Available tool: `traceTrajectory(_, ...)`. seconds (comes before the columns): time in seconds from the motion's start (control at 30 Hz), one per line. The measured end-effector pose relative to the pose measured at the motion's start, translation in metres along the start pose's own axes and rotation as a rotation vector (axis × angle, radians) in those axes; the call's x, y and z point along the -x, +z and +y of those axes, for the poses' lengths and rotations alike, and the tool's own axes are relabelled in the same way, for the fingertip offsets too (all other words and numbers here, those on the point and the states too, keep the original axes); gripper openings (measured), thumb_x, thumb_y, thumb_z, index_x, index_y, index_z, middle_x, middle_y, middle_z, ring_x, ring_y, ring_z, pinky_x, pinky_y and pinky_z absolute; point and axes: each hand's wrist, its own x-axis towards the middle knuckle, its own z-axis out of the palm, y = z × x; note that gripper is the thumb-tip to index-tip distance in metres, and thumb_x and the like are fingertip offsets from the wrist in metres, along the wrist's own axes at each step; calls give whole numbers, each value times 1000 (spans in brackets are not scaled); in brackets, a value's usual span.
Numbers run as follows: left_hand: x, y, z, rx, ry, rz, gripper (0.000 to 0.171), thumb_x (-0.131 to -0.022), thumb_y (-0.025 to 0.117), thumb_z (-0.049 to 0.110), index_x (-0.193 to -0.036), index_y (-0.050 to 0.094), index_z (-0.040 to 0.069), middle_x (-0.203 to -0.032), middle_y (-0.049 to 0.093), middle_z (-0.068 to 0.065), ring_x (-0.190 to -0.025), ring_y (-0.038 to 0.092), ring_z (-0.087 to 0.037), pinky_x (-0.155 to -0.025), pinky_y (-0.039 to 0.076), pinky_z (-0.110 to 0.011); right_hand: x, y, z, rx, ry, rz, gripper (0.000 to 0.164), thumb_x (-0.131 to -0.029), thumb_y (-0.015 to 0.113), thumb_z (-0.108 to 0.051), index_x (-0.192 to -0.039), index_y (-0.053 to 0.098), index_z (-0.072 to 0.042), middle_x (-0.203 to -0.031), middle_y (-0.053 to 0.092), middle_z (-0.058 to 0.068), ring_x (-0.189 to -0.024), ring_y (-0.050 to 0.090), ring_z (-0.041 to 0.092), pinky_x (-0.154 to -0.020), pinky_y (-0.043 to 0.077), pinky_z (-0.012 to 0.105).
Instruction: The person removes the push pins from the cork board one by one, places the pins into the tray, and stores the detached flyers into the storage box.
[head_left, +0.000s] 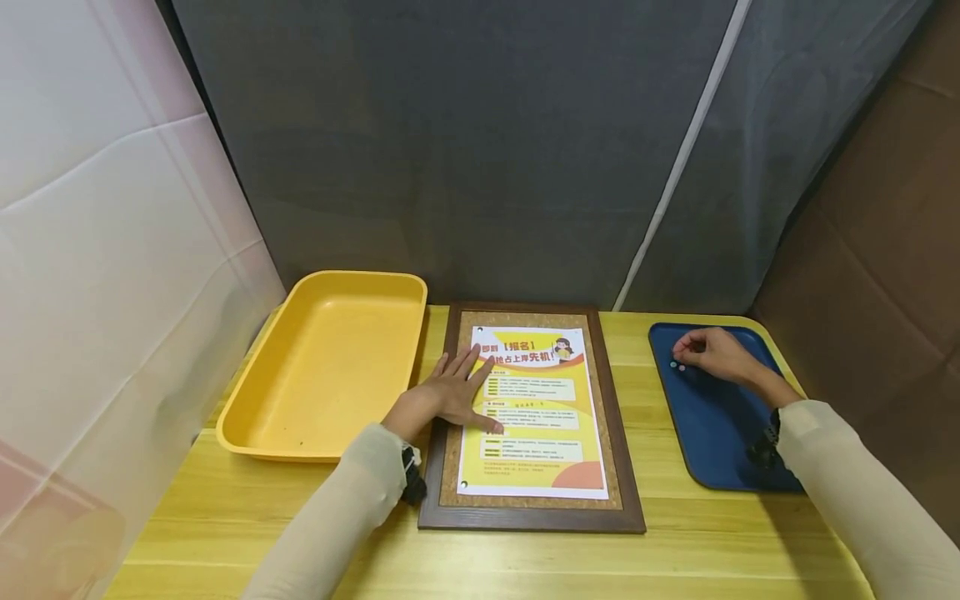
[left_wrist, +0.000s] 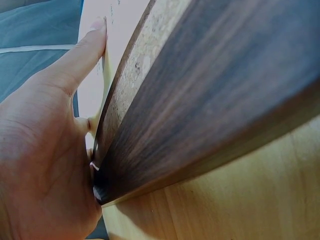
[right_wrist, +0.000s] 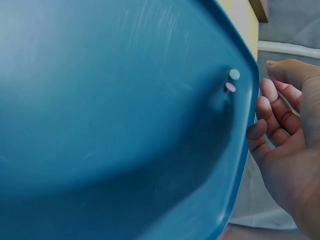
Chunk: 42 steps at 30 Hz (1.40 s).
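A yellow and white printed sheet (head_left: 532,446) lies on a cork board (head_left: 540,502) with a dark brown wooden frame (head_left: 532,521). Small round marks show at its two left corners. My left hand (head_left: 453,392) rests spread over the sheet's left side, palm down, the wrist crossing the frame. Over the far left part of a blue tray (head_left: 720,442) is my right hand (head_left: 716,354), its fingers bent and thumb near the index finger. Whether anything sits between those fingertips is unclear. Beside them on the tray lie a pale green thumbtack (right_wrist: 234,74) and a pink thumbtack (right_wrist: 230,87).
A large yellow tray (head_left: 322,450) stands left of the board on the wooden table (head_left: 525,567). Grey cloth (head_left: 450,150) hangs behind, with white cloth at the left and a brown panel (head_left: 885,233) close to the blue tray's right.
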Motion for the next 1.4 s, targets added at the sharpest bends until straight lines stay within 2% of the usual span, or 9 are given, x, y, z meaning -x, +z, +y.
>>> traceTrajectory(0.13,0,-1,0,-4,0,1,123,-86,64,82,-173,1,20,-178,-14,-13,-164,-12,-31,-131,-4,-57,-4,1,-7,-19,-11,2,16,-103,71,-16,-106,74,0,-92,73,12,-80,64,26,-68,50,27)
traceTrajectory(0.3,-2,0,-2,19,-2,-1,125,-85,65,83,-173,1,20,-178,-15,-12,-164,-13,-30,-131,-6,-55,-11,4,-20,-33,-32,10,19,-103,71,-16,-111,74,1,-96,71,11,-82,63,23,-69,53,28)
traceTrajectory(0.53,-17,14,-14,56,12,-18,130,-81,63,88,-171,-6,24,-175,-25,-8,-161,-23,-28,-129,-14,-55,-22,8,-36,-18,-100,15,19,-103,71,-13,-113,74,3,-97,71,9,-86,61,19,-73,52,26)
traceTrajectory(0.7,-24,20,-18,60,4,-8,132,-79,64,89,-171,-8,28,-174,-26,-5,-161,-24,-26,-128,-15,-56,-29,12,-48,-10,-153,16,20,-101,72,-10,-114,75,5,-96,73,7,-86,62,19,-75,52,25)
traceTrajectory(1.23,-22,19,-16,56,3,-25,131,-81,65,87,-171,-8,27,-174,-27,-6,-161,-24,-27,-128,-15,-56,-55,36,-93,-44,-244,-18,20,-101,73,-10,-115,75,5,-98,74,9,-90,64,22,-78,53,26)
traceTrajectory(1.4,-13,11,-10,42,11,-25,130,-82,62,88,-172,-5,23,-176,-23,-10,-162,-21,-29,-129,-11,-56,-61,43,-106,-49,-268,-33,19,-100,73,-8,-115,75,4,-97,73,7,-91,64,23,-78,53,33)
